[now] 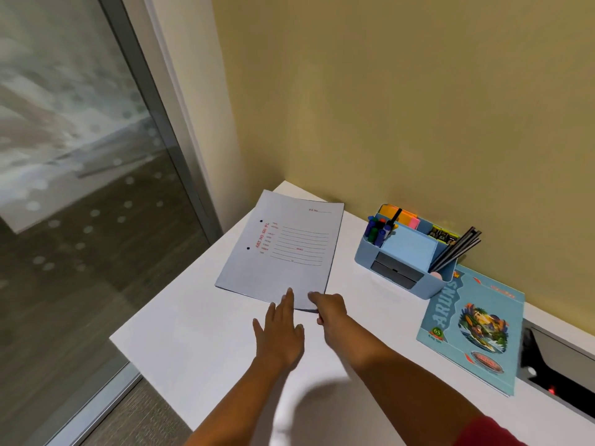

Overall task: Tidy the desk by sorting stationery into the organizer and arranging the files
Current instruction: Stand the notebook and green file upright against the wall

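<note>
A: On your far right, a blue organizer [362,254] stands against the yellow wall [418,91]. Markers [376,231] and dark pencils [457,249] poke up from it, and there's a pale blue notepad [413,246] in the middle. Just this side of it a blue illustrated notebook [473,326] lies flat, its far corner right at the organizer's base.

B: What's between you and the file?

A: White tabletop [199,349] runs under your forearms. The file [283,249] lies flat at the far left, near the glass partition [80,156], turned a little askew.

B: And your hands?

A: Your left hand [281,329] is flat, fingers straight and spread, fingertips on the file's near edge. Your right hand [328,309] is at the near right corner, pinching it with one digit laid on top of the cover.

B: How does the file look?

A: Pale grey-blue cover, red print over ruled lines, two punch holes down its left side. The far edge curls up slightly.
</note>
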Available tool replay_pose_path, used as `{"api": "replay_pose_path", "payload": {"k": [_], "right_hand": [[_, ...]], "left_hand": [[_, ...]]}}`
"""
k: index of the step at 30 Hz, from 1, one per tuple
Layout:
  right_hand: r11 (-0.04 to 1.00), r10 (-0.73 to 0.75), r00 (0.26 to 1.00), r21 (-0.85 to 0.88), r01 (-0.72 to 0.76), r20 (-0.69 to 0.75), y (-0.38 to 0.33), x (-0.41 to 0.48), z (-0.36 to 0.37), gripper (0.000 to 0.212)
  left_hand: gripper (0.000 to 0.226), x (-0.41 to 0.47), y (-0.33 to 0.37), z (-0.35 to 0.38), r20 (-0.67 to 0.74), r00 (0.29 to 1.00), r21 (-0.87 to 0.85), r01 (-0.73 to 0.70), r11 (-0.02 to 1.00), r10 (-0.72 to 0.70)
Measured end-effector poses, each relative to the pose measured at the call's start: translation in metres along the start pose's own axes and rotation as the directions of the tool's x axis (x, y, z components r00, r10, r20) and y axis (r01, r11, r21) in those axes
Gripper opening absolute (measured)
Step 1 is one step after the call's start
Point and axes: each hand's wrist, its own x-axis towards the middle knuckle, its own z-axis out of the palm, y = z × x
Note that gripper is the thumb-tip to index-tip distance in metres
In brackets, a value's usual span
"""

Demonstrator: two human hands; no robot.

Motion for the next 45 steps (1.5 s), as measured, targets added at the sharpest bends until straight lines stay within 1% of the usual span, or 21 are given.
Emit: {"api": "replay_pose_path", "payload": {"k": [2, 3, 4, 6, 8, 10, 12, 13, 15, 16, 18, 21, 24, 27, 31, 35, 38, 41, 45], "right_hand": [[0.989, -0.114, 0.993, -0.093, 0.116, 0.028, 0.005, 0.001, 0.006, 0.033], [0.975, -0.182, 0.983, -0.127, 0.183, 0.018, 0.008, 0.001, 0.008, 0.036], [0.963, -0.237, 0.971, -0.124, 0.237, 0.017, 0.011, -0.001, 0.009, 0.038], [0.951, -0.299, 0.954, -0.079, 0.299, 0.010, 0.012, -0.008, 0.010, 0.040], [0.944, -0.329, 0.944, -0.023, 0.329, -0.007, 0.009, -0.018, 0.007, 0.035], [0.937, -0.346, 0.938, 0.036, 0.347, -0.019, 0.004, -0.027, 0.001, 0.033], [0.923, -0.381, 0.924, 0.054, 0.382, -0.034, 0.001, -0.034, -0.011, 0.033], [0.913, -0.402, 0.915, 0.060, 0.404, -0.040, 0.001, -0.039, -0.020, 0.031], [0.888, -0.447, 0.893, 0.093, 0.451, -0.062, 0.002, -0.051, -0.041, 0.030], [0.872, -0.470, 0.880, 0.118, 0.475, -0.072, 0.003, -0.058, -0.052, 0.031], [0.849, -0.504, 0.859, 0.134, 0.511, -0.090, 0.009, -0.069, -0.076, 0.033], [0.818, -0.534, 0.833, 0.160, 0.552, -0.143, 0.024, -0.083, -0.115, 0.030], [0.781, -0.547, 0.799, 0.192, 0.595, -0.251, 0.043, -0.098, -0.162, 0.024], [0.768, -0.519, 0.771, 0.194, 0.610, -0.370, 0.070, -0.109, -0.217, 0.027], [0.797, -0.447, 0.748, 0.162, 0.582, -0.491, 0.115, -0.122, -0.297, 0.033], [0.807, -0.373, 0.700, 0.159, 0.569, -0.609, 0.159, -0.146, -0.377, 0.024], [0.814, -0.322, 0.647, 0.146, 0.562, -0.692, 0.193, -0.165, -0.433, 0.025], [0.822, -0.253, 0.593, 0.154, 0.549, -0.764, 0.229, -0.182, -0.486, 0.028], [0.837, -0.159, 0.517, 0.163, 0.523, -0.841, 0.281, -0.204, -0.551, 0.027]], "left_hand": [[0.069, -0.002, -0.006, 0.001, -0.099, 0.995, -0.145, -0.037, 0.989, 0.023], [0.069, -0.002, -0.010, 0.002, -0.152, 0.988, -0.255, -0.062, 0.965, 0.024], [0.068, -0.002, -0.012, 0.000, -0.191, 0.981, -0.370, -0.078, 0.926, 0.007], [0.064, -0.005, -0.017, -0.006, -0.249, 0.964, -0.564, -0.067, 0.823, -0.093], [0.062, -0.007, -0.022, -0.016, -0.294, 0.918, -0.707, -0.023, 0.707, -0.265], [0.061, -0.009, -0.028, -0.029, -0.290, 0.857, -0.795, 0.032, 0.605, -0.426], [0.062, -0.013, -0.033, -0.042, -0.234, 0.812, -0.857, 0.087, 0.507, -0.535], [0.062, -0.015, -0.036, -0.048, -0.204, 0.798, -0.879, 0.106, 0.466, -0.567], [0.061, -0.018, -0.039, -0.055, -0.157, 0.794, -0.898, 0.132, 0.419, -0.587], [0.058, -0.019, -0.039, -0.057, -0.137, 0.804, -0.903, 0.139, 0.406, -0.579], [0.049, -0.025, -0.031, -0.060, -0.109, 0.849, -0.905, 0.131, 0.405, -0.518], [0.040, -0.042, 0.000, -0.056, -0.153, 0.908, -0.858, 0.074, 0.508, -0.389], [0.028, -0.066, 0.039, -0.043, -0.205, 0.932, -0.838, -0.010, 0.545, -0.299], [0.016, -0.089, 0.080, -0.023, -0.217, 0.955, -0.824, -0.070, 0.563, -0.199], [0.014, -0.119, 0.144, 0.010, -0.195, 0.980, -0.812, -0.137, 0.568, -0.042], [0.015, -0.149, 0.214, 0.050, -0.132, 0.987, -0.799, -0.162, 0.579, 0.095], [0.017, -0.174, 0.266, 0.083, -0.081, 0.982, -0.794, -0.168, 0.585, 0.173], [0.016, -0.201, 0.317, 0.117, -0.035, 0.968, -0.784, -0.181, 0.594, 0.249], [0.018, -0.238, 0.378, 0.163, 0.039, 0.935, -0.765, -0.199, 0.613, 0.353]]}}
